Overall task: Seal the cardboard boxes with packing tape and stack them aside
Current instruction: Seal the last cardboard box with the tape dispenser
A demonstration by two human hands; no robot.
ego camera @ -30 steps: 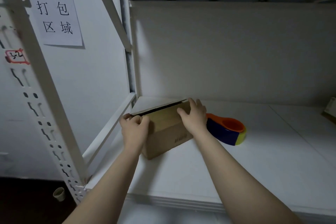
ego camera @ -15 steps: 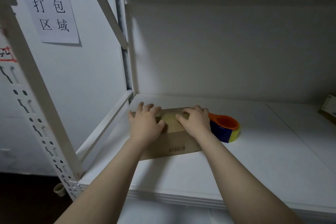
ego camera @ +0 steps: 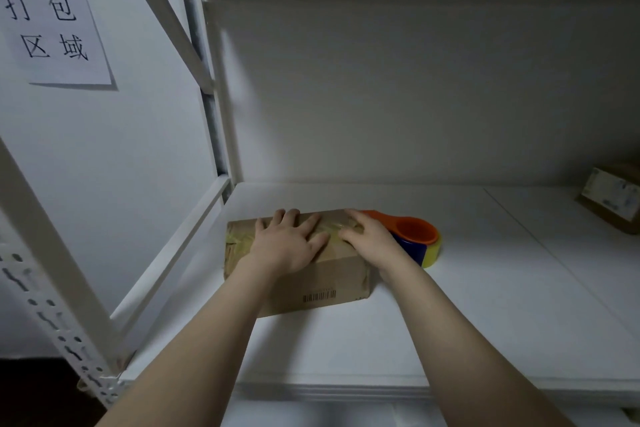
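A brown cardboard box point(ego camera: 322, 284) lies flat on the white shelf point(ego camera: 450, 315), at its left end, barcode on the near side. Crinkled clear tape runs across its top. My left hand point(ego camera: 289, 241) presses flat on the top with fingers spread. My right hand point(ego camera: 369, 239) rests flat on the box's right part, fingers pointing left over the tape. Just right of the box sits a tape dispenser point(ego camera: 417, 241), orange on top, blue and yellow below, partly hidden by my right hand.
A second cardboard box point(ego camera: 613, 199) with a white label sits at the shelf's far right. A white slotted upright point(ego camera: 52, 288) and diagonal brace stand at the left. A paper sign point(ego camera: 52, 17) hangs on the left wall. The shelf above is close overhead.
The box went from tilted with its flap raised to lying flat. Both hands moved from gripping its edges to pressing flat on the taped top.
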